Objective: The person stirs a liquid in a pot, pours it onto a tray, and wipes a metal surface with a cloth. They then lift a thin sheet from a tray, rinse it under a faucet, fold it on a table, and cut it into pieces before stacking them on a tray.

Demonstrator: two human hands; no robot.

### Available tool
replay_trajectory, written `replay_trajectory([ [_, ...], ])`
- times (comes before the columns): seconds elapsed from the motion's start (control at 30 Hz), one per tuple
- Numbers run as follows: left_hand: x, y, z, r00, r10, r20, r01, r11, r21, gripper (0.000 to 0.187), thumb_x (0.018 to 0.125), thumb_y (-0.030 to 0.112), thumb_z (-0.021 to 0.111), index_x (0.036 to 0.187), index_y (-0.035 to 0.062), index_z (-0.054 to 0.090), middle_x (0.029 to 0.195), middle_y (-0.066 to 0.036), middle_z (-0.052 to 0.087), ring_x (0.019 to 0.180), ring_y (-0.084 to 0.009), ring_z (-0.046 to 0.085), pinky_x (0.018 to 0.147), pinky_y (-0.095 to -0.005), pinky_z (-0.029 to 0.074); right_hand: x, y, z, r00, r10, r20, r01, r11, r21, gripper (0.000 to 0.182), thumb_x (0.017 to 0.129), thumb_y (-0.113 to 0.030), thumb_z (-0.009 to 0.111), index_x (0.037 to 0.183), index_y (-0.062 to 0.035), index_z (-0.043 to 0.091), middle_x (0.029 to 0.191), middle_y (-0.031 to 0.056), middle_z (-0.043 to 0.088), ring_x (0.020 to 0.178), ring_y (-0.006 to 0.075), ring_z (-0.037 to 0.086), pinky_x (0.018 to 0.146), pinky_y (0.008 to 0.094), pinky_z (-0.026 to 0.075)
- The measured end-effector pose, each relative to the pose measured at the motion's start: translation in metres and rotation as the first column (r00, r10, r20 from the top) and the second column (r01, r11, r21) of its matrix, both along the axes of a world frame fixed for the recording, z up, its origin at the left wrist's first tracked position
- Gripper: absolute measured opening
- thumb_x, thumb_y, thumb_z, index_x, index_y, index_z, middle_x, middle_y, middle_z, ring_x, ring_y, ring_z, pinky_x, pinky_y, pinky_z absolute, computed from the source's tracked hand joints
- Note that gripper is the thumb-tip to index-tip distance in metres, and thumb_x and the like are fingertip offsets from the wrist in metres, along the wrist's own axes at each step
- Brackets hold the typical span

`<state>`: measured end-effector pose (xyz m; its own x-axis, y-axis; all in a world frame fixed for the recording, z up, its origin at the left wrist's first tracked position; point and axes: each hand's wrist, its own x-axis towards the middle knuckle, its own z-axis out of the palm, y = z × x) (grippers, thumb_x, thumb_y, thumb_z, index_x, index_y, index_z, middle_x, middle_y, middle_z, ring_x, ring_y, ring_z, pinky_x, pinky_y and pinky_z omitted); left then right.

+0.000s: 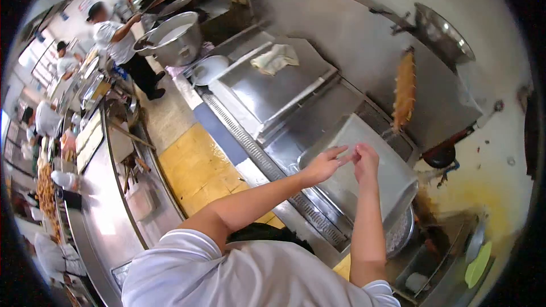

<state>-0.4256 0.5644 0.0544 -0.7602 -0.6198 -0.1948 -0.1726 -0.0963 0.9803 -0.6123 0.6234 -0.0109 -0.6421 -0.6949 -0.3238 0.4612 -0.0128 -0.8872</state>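
Note:
My left hand (326, 166) is held over a large pale rectangular tub (387, 179), its fingers stretched out towards my other hand. My right hand (365, 162) is close beside it, with bent fingers drawn together near the left fingertips. Anything between those right fingers is too small to make out. The tub rests at a slant over the metal counter (278, 145), below both hands. Under its near right corner, part of a round metal pot (402, 233) shows.
A folded cloth (276, 59) lies on a flat metal cover. A large pot (173, 40) and a round lid (210, 70) stand farther left. A metal bowl (443, 34) and a long brown bristly object (404, 91) hang right. Co-workers (116, 40) stand along the left aisle.

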Motion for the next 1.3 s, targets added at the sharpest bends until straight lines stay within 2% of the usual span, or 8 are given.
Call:
replay_trajectory([
  [0.13, 0.079, -0.047, -0.039, 0.999, 0.040, -0.001, -0.039, 0.971, -0.236, 0.058, 0.098, 0.040, 0.067, 0.144, 0.0050, 0.058, 0.151, -0.016, 0.053, 0.143, -0.0271, 0.045, 0.117, -0.0379, 0.035, 0.058, -0.023, 0.023, 0.967, 0.152, -0.205, -0.120, 0.980, 0.161, 0.009, 0.094, -0.006, 0.067, 0.100, 0.0006, 0.066, 0.081, 0.0057, 0.066, 0.069, 0.0151, 0.061, 0.063, 0.0303, 0.053],
  [0.2, 0.123, -0.062, -0.031, 0.993, 0.115, 0.040, -0.115, 0.993, -0.007, 0.055, 0.097, 0.036, 0.069, 0.141, 0.0039, 0.060, 0.148, -0.016, 0.056, 0.136, -0.0253, 0.052, 0.113, -0.0368, 0.040, 0.107, -0.043, 0.035, 0.890, 0.287, -0.354, -0.207, 0.946, 0.249, 0.006, 0.094, -0.005, 0.067, 0.097, 0.0000, 0.067, 0.079, 0.0053, 0.067, 0.069, 0.0149, 0.061, 0.063, 0.0303, 0.053],
  [0.63, 0.491, -0.190, -0.070, 0.789, 0.608, 0.092, -0.614, 0.776, 0.142, 0.042, 0.094, 0.018, 0.072, 0.132, 0.0028, 0.066, 0.121, -0.018, 0.071, 0.106, -0.0214, 0.067, 0.092, -0.0342, 0.053, 0.507, -0.233, 0.040, 0.140, 0.662, -0.736, -0.655, 0.620, 0.433, 0.050, 0.088, -0.022, 0.076, 0.131, 0.0003, 0.065, 0.127, 0.0235, 0.067, 0.117, 0.0351, 0.065, 0.101, 0.0400, 0.050],
  [0.8, 0.580, -0.217, -0.031, 0.666, 0.742, 0.071, -0.746, 0.664, 0.049, 0.038, 0.094, 0.017, 0.071, 0.130, 0.0038, 0.067, 0.121, -0.018, 0.070, 0.107, -0.0221, 0.066, 0.093, -0.0353, 0.052, 0.595, -0.296, 0.070, 0.082, 0.515, -0.853, -0.767, 0.579, 0.276, 0.029, 0.087, -0.021, 0.078, 0.107, -0.0007, 0.075, 0.121, 0.0212, 0.071, 0.109, 0.0299, 0.069, 0.091, 0.0392, 0.054],
  [0.93, 0.627, -0.249, -0.029, 0.583, 0.800, 0.144, -0.812, 0.566, 0.144, 0.038, 0.095, 0.010, 0.062, 0.133, 0.0085, 0.066, 0.086, -0.006, 0.067, 0.072, -0.0134, 0.058, 0.066, -0.0321, 0.051, 0.622, -0.369, 0.090, 0.150, 0.696, -0.702, -0.823, 0.481, 0.301, 0.024, 0.088, -0.025, 0.077, 0.085, -0.0015, 0.079, 0.127, 0.0230, 0.067, 0.118, 0.0333, 0.065, 0.098, 0.0368, 0.050],
  [1.1, 0.650, -0.318, -0.026, 0.511, 0.856, 0.075, -0.859, 0.511, 0.025, 0.038, 0.095, 0.011, 0.063, 0.133, 0.0086, 0.066, 0.081, -0.002, 0.063, 0.066, -0.0101, 0.051, 0.060, -0.0293, 0.045, 0.661, -0.453, 0.065, -0.049, 0.536, -0.843, -0.887, 0.365, 0.283, 0.055, 0.087, -0.028, 0.076, 0.135, -0.0037, 0.064, 0.142, 0.0220, 0.058, 0.132, 0.0367, 0.054, 0.106, 0.0434, 0.048],
  [1.2, 0.654, -0.387, -0.058, 0.458, 0.882, -0.110, -0.886, 0.442, -0.144, 0.037, 0.093, 0.009, 0.067, 0.130, 0.0053, 0.068, 0.091, -0.008, 0.069, 0.071, -0.0128, 0.057, 0.065, -0.0312, 0.049, 0.682, -0.502, 0.074, -0.079, 0.590, -0.804, -0.894, 0.316, 0.319, 0.071, 0.087, -0.029, 0.077, 0.148, -0.0047, 0.051, 0.152, 0.0220, 0.048, 0.139, 0.0381, 0.048, 0.110, 0.0443, 0.044],
  [1.3, 0.667, -0.433, -0.027, 0.502, 0.860, 0.090, -0.856, 0.509, -0.085, 0.038, 0.095, 0.015, 0.065, 0.133, 0.0074, 0.066, 0.097, -0.003, 0.069, 0.082, -0.0122, 0.057, 0.075, -0.0286, 0.049, 0.672, -0.576, 0.106, -0.040, 0.484, -0.874, -0.869, 0.414, 0.269, 0.073, 0.087, -0.028, 0.076, 0.150, -0.0030, 0.047, 0.153, 0.0246, 0.045, 0.141, 0.0402, 0.044, 0.117, 0.0460, 0.036],
])
